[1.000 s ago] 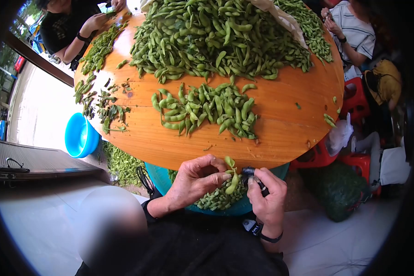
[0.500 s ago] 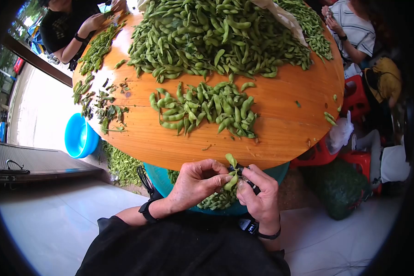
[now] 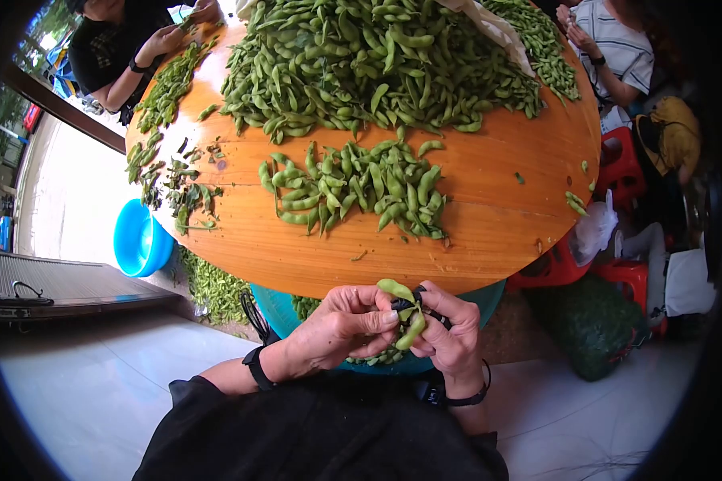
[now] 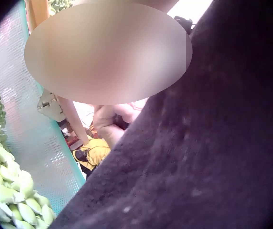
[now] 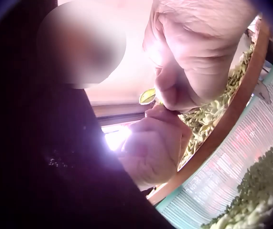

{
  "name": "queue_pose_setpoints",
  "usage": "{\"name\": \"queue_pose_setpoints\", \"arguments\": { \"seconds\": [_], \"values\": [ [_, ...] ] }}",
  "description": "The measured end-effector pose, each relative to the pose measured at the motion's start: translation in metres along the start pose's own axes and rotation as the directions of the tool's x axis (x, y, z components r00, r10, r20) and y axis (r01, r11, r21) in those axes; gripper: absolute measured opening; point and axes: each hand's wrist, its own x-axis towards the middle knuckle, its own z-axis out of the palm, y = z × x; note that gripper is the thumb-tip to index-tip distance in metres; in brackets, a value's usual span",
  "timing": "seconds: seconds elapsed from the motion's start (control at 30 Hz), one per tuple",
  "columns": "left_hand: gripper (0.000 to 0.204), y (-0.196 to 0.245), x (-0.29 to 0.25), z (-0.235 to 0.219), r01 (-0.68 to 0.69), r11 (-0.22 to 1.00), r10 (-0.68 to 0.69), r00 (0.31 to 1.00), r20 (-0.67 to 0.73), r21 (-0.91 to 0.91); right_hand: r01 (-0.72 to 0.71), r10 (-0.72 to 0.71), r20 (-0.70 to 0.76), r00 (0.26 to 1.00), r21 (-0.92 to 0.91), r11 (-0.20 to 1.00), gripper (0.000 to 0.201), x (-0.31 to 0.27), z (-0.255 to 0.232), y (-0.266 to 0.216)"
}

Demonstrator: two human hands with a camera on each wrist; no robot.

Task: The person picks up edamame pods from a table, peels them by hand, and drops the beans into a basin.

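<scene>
In the head view the left hand [image 3: 341, 327] pinches green pods [image 3: 411, 327] between thumb and fingers, just off the table's near edge. The right hand [image 3: 451, 330] touches the left fingertips and holds a small black tool [image 3: 439, 319], its fingers curled round it. Below both hands is a teal basket [image 3: 274, 309] with shelled green beans [image 3: 387, 355]. The right wrist view shows the right hand [image 5: 198, 52] against the left hand [image 5: 153, 148], a bit of pod [image 5: 147, 96] showing beside the fingertips. Dark cloth hides much of the left wrist view.
A round wooden table [image 3: 489, 240] bears a large heap of pods [image 3: 361, 64] and a smaller pile [image 3: 361, 184]. Leaf scraps [image 3: 193, 192] lie at its left. A blue basin [image 3: 141, 238] stands left; red stools [image 3: 620, 172] and a dark green sack [image 3: 589, 329] are right. Two people sit opposite.
The pods between the hands have tilted and shifted slightly left. The right hand has moved left, up against the left fingertips.
</scene>
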Motion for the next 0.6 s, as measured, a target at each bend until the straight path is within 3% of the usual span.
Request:
{"name": "queue_pose_setpoints", "arguments": {
  "seconds": [0.03, 0.1, 0.13, 0.17, 0.2, 0.23, 0.27, 0.3, 0.33, 0.37, 0.4, 0.43, 0.47, 0.53, 0.6],
  "values": [
    [0.01, 0.0, -0.001, 0.001, 0.004, 1.0, -0.003, 1.0, 0.013, -0.012, 0.0, 0.0, 0.002, 1.0, 0.0, 1.0, 0.015, 0.0, 0.001, 0.0],
    [0.01, 0.0, -0.002, 0.004, 0.004, 1.0, -0.004, 1.0, 0.024, -0.022, 0.099, -0.107, -0.035, 0.994, -0.177, 0.979, 0.015, 0.001, 0.006, -0.001],
    [0.012, -0.002, -0.002, 0.007, -0.07, 0.99, 0.074, 0.997, -0.028, 0.122, 0.101, -0.108, -0.034, 0.994, -0.177, 0.979, 0.015, 0.001, 0.008, -0.002],
    [0.013, -0.004, -0.002, 0.008, -0.133, 0.955, 0.156, 0.985, -0.068, 0.265, 0.125, -0.152, -0.046, 0.987, -0.363, 0.923, 0.015, 0.001, 0.01, -0.003],
    [0.013, -0.005, 0.0, 0.006, -0.131, 0.956, 0.154, 0.986, -0.067, 0.263, 0.139, -0.196, -0.051, 0.979, -0.537, 0.832, 0.016, -0.001, 0.011, -0.003],
    [0.015, -0.007, 0.001, 0.002, -0.281, 0.761, 0.351, 0.936, -0.006, 0.584, 0.13, -0.207, -0.047, 0.977, -0.636, 0.76, 0.018, -0.003, 0.01, -0.003],
    [0.018, -0.007, 0.002, -0.001, -0.373, 0.443, 0.502, 0.857, 0.119, 0.816, 0.129, -0.205, -0.047, 0.978, -0.636, 0.761, 0.018, -0.005, 0.011, -0.003],
    [0.021, -0.006, 0.003, -0.002, -0.435, 0.296, 0.531, 0.815, 0.233, 0.85, 0.114, -0.196, -0.048, 0.979, -0.673, 0.731, 0.017, -0.006, 0.013, -0.005],
    [0.021, -0.007, 0.004, -0.002, -0.434, 0.295, 0.531, 0.815, 0.232, 0.851, 0.1, -0.189, -0.048, 0.981, -0.708, 0.699, 0.017, -0.006, 0.014, -0.006],
    [0.021, -0.008, 0.005, -0.003, -0.452, 0.11, 0.544, 0.773, 0.327, 0.885, 0.102, -0.19, -0.046, 0.981, -0.708, 0.699, 0.017, -0.005, 0.015, -0.005],
    [0.023, -0.009, 0.006, -0.003, -0.455, -0.078, 0.538, 0.73, 0.422, 0.887, 0.162, -0.274, -0.011, 0.962, -0.784, 0.599, 0.018, -0.004, 0.017, -0.004],
    [0.03, -0.011, 0.003, -0.003, -0.398, -0.146, 0.503, 0.758, 0.414, 0.906, 0.212, -0.352, 0.033, 0.935, -0.848, 0.485, 0.018, -0.004, 0.02, -0.003],
    [0.03, -0.013, 0.001, -0.001, -0.397, -0.146, 0.504, 0.758, 0.414, 0.906, 0.212, -0.352, 0.033, 0.936, -0.848, 0.485, 0.018, -0.004, 0.023, -0.002],
    [0.036, -0.014, -0.002, 0.001, -0.274, -0.283, 0.441, 0.814, 0.379, 0.919, 0.213, -0.406, 0.044, 0.913, -0.899, 0.382, 0.021, -0.005, 0.03, -0.001],
    [0.038, -0.015, -0.001, 0.0, -0.276, -0.343, 0.429, 0.804, 0.411, 0.898, 0.238, -0.442, 0.071, 0.894, -0.911, 0.336, 0.023, -0.005, 0.031, 0.003]
  ]
}}
